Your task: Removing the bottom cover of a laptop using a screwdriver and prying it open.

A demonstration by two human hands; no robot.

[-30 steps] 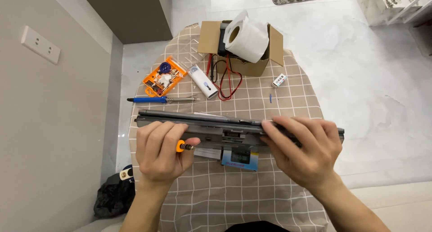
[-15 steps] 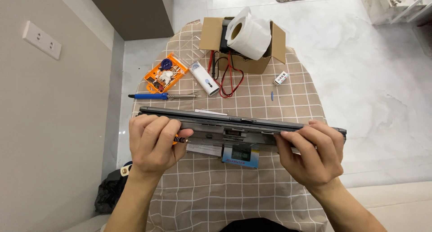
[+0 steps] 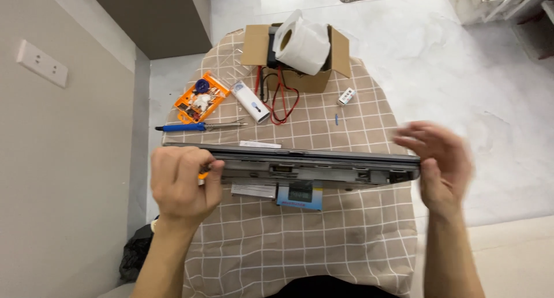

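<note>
Above the checked cloth of the counter (image 3: 300,246), the grey laptop (image 3: 300,162) is held edge-on and nearly level. The left hand (image 3: 183,181) is clamped on its left end, fingers wrapped over the top edge. The right hand (image 3: 441,162) is blurred, fingers spread apart at the right end, touching it at most with the palm side; I cannot tell whether it bears any weight. I'd judge the risk plain: held firmly by one end only, the machine could sag or twist out of that grip and drop onto the small blue-labelled box (image 3: 300,195) and white strip (image 3: 254,189) lying beneath it. Beyond it lie a blue-handled soldering iron (image 3: 196,126), an orange flat pack of small tools (image 3: 200,97), and a white oblong device (image 3: 250,101) beside red and black leads (image 3: 283,99). At the far edge stands an open brown cardboard box (image 3: 340,55) with a white paper roll (image 3: 303,41) resting in it, and a small white tag-like piece (image 3: 345,96) sits to its right.
</note>
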